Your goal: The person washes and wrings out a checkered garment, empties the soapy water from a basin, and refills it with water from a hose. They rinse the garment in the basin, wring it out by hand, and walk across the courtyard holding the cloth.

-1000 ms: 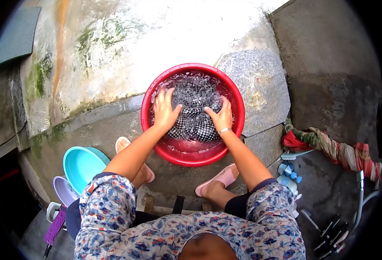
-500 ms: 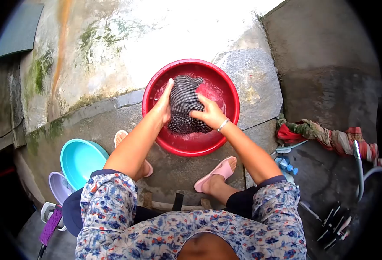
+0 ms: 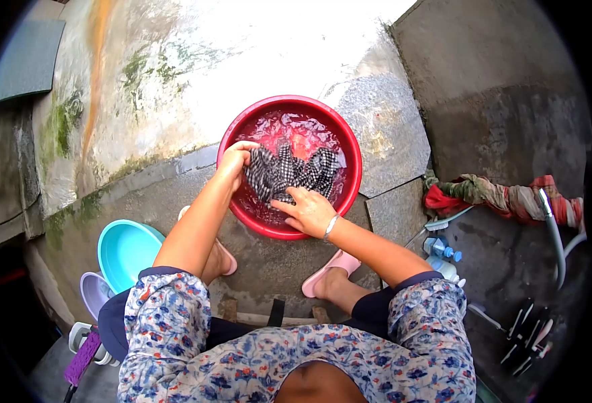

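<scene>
A wet black-and-white checked cloth (image 3: pixel 286 171) lies loosely spread in the water of a red basin (image 3: pixel 355 158). At the basin's left side, my left hand (image 3: pixel 235 161) is closed on the cloth's left edge, with the thumb and fingers pinching it. Over the near side of the basin, my right hand (image 3: pixel 311 213), with a silver bracelet at the wrist, grips the cloth's near edge; part of its grip is hidden by the back of the hand. Pinkish water shows beyond the cloth.
A turquoise basin (image 3: pixel 111 252) and a lavender basin (image 3: pixel 89 295) stand at left, above a purple-covered handle (image 3: pixel 82 359). Twisted fabric (image 3: pixel 490 195), a grey hose (image 3: pixel 555 242), a brush (image 3: pixel 447 220) and blue-capped bottles (image 3: pixel 442 252) are at right. My pink slippers (image 3: pixel 316 279) flank the basin's near side.
The bunched checked cloth has spread out and lowered into the water. My left hand has moved down and left to its edge; my right hand has come nearer to me.
</scene>
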`<state>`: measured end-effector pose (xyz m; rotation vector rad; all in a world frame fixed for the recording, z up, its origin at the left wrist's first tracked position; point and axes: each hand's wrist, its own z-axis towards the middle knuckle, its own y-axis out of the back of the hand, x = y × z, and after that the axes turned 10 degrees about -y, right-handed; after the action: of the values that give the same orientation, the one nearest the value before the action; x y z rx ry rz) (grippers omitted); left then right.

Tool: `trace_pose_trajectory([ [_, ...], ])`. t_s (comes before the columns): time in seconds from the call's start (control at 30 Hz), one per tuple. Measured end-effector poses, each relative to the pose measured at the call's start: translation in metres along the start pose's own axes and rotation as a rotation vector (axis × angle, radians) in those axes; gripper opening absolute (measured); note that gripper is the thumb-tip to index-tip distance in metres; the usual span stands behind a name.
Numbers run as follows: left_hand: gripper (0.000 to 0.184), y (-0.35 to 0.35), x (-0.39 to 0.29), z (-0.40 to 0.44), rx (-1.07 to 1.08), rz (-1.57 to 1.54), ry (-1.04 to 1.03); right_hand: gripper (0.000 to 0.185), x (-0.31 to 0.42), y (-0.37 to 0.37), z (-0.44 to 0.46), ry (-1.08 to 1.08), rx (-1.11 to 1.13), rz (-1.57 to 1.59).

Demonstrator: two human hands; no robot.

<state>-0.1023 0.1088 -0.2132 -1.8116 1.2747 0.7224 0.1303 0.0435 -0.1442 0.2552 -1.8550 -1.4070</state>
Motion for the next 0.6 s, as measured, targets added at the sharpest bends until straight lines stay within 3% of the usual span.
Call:
trace_pose_trajectory([
  [0.03, 0.029, 0.000, -0.009, -0.006, -0.029, 0.160, 0.057, 0.030, -0.003, -0.004, -0.004, 0.010, -0.017, 0.062],
  [0.13, 0.023, -0.005, 0.013, -0.004, -0.079, 0.241, -0.167, 0.016, -0.019, -0.003, 0.002, -0.122, -0.149, 0.157],
  [0.17, 0.040, -0.005, 0.022, -0.001, -0.060, 0.513, -0.159, 0.021, -0.031, -0.011, 0.005, -0.199, -0.236, 0.097],
  [0.23, 0.064, -0.026, 0.038, -0.009, -0.135, 1.048, -0.335, 0.040, -0.037, -0.013, 0.015, -0.513, -0.248, 0.071],
  [0.27, 0.080, -0.039, 0.044, -0.017, -0.147, 1.052, -0.246, 0.063, -0.043, -0.026, 0.019, -0.725, -0.132, 0.156],
  [0.3, 0.078, -0.057, 0.042, -0.024, -0.176, 1.101, -0.192, 0.074, -0.049, -0.040, 0.023, -0.811, -0.082, 0.203],
  [0.37, 0.071, -0.067, 0.067, -0.015, -0.260, 1.116, -0.174, 0.075, -0.050, -0.061, 0.035, -0.839, -0.048, 0.156],
  [0.4, 0.065, -0.073, 0.065, -0.014, -0.291, 1.138, -0.122, 0.072, -0.049, -0.064, 0.040, -0.856, -0.065, 0.162],
  [0.53, 0.047, -0.075, 0.085, 0.012, -0.362, 1.379, -0.265, 0.057, -0.063, -0.082, 0.064, -0.805, -0.156, 0.028],
  [0.6, 0.044, -0.073, 0.077, 0.022, -0.297, 1.442, -0.265, 0.054, -0.077, -0.088, 0.071, -0.784, -0.076, -0.109],
])
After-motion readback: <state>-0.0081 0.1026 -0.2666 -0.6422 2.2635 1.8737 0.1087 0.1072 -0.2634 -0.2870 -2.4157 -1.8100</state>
